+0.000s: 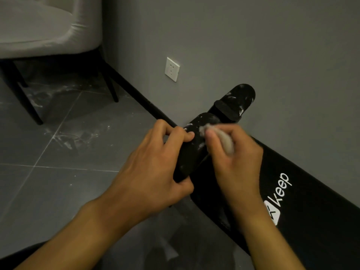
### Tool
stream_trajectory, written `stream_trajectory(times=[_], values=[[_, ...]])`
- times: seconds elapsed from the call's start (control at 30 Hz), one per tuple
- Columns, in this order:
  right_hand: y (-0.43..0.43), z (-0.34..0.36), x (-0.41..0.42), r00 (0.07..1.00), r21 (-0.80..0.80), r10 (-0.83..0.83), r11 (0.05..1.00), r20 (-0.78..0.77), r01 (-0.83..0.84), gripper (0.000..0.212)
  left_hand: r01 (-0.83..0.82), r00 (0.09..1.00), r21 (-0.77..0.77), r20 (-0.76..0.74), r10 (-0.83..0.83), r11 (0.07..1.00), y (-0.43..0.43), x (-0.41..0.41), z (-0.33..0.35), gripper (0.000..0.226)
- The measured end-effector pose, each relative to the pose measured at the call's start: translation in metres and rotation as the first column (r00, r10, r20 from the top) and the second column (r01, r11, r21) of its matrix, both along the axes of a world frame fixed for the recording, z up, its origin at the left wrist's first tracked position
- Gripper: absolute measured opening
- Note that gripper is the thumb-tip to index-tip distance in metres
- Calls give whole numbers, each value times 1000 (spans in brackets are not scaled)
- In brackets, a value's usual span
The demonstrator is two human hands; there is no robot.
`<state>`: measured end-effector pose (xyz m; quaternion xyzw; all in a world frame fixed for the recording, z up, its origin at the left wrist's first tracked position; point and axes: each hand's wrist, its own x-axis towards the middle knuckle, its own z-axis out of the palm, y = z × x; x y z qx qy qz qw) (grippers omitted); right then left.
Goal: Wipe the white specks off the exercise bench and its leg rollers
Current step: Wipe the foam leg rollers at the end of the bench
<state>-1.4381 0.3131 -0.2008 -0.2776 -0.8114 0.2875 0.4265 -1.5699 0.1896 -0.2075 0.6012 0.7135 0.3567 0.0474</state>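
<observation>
The right hand is curled round a pale wad, cloth or tissue, too blurred to tell which, and presses its front end against the upper side of the near leg roller. The left hand grips that same roller from the other side, fingers wrapped over the top and thumb tucked under its near end. The roller is a black foam cylinder lying between the two hands, pointing away toward the wall. White specks and smears show on its far part, just beyond the left fingertips and beside the wad. Past it, further along and close against the wall, sits the far leg roller, also black, with white flecks scattered over its top and end. Under and behind the right hand, the black padded bench runs off to the lower right, bearing a white "keep" logo near the right wrist. The bench stands alongside a grey wall, which carries a white socket above a black skirting board. To the left is a dark tiled floor marked with pale dust, and at the upper left a grey upholstered chair on thin black legs.
</observation>
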Motion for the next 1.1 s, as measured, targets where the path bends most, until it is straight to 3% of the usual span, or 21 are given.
stream_trajectory(times=[0.13, 0.33, 0.43, 0.53, 0.77, 0.9, 0.97, 1.03, 1.1], values=[[16, 6, -14, 991, -20, -128, 992, -45, 127, 11, 0, 1000, -2, -4, 0, 1000, -2, 0, -1, 76], [-35, -13, 6, 994, -20, 70, 997, -81, -72, 11, -1, 1000, 14, 8, 1, 1000, 0, -2, 1, 70], [-6, -7, -7, 996, 47, -71, 996, -58, 73, 13, -3, 1000, 19, -3, 3, 1000, 0, -1, 0, 70], [14, -2, -16, 980, -38, -175, 984, -98, 172, 13, -6, 1000, 8, 0, 6, 1000, 0, -1, -1, 73], [-26, 0, 22, 993, -331, -71, 943, -97, 36, 12, 4, 1000, -7, 13, -4, 1000, 2, -3, 0, 76], [-20, 20, 28, 912, -594, -208, 803, -355, -48, 37, 5, 1000, -10, 11, -5, 1000, 0, -2, 0, 76], [-19, 30, 27, 834, -630, -269, 768, -482, -117, 47, 1, 1000, -13, 0, -1, 1000, 0, -1, 0, 76], [-22, 28, 26, 768, -615, -277, 766, -578, -187, 42, -4, 1000, -24, -5, 3, 1000, 0, -1, 0, 76], [-24, 13, 24, 767, -595, -254, 779, -589, -198, 33, -7, 1000, -14, -13, 7, 1000, -1, -1, 1, 74]])
